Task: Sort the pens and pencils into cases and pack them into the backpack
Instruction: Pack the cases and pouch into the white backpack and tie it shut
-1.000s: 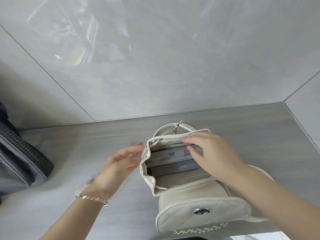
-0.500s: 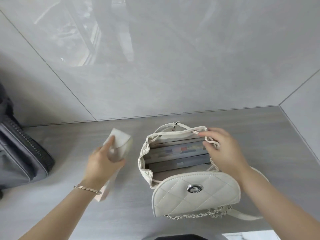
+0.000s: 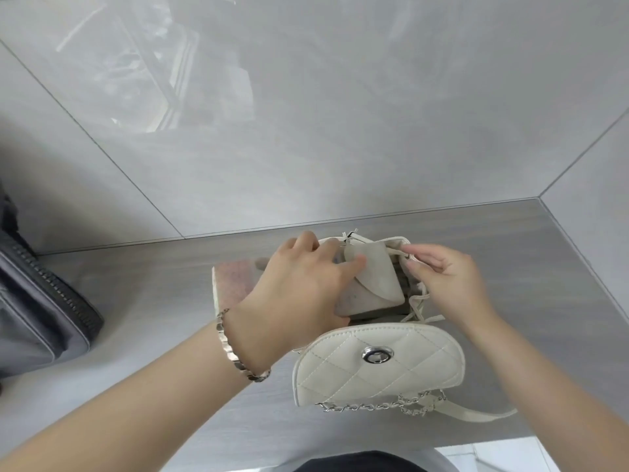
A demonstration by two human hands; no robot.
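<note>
A small cream quilted backpack [image 3: 377, 364] stands on the grey table, its flap with a metal snap folded toward me and its mouth open. My left hand [image 3: 299, 294] grips a pale beige pencil case [image 3: 377, 284] and holds it in the backpack's mouth, tilted, with its far end up. My right hand [image 3: 449, 281] pinches the backpack's rim and drawstring at the right side and holds the opening apart. Dark contents show under the case; I cannot make them out.
A pinkish flat case [image 3: 233, 282] lies on the table just left of the backpack, partly behind my left wrist. A dark grey zipped bag [image 3: 37, 311] sits at the left edge. A tiled wall [image 3: 306, 131] rises close behind.
My left hand picked the beige case up from the table at the left and carried it right into the backpack's opening. My right hand stayed at the right rim.
</note>
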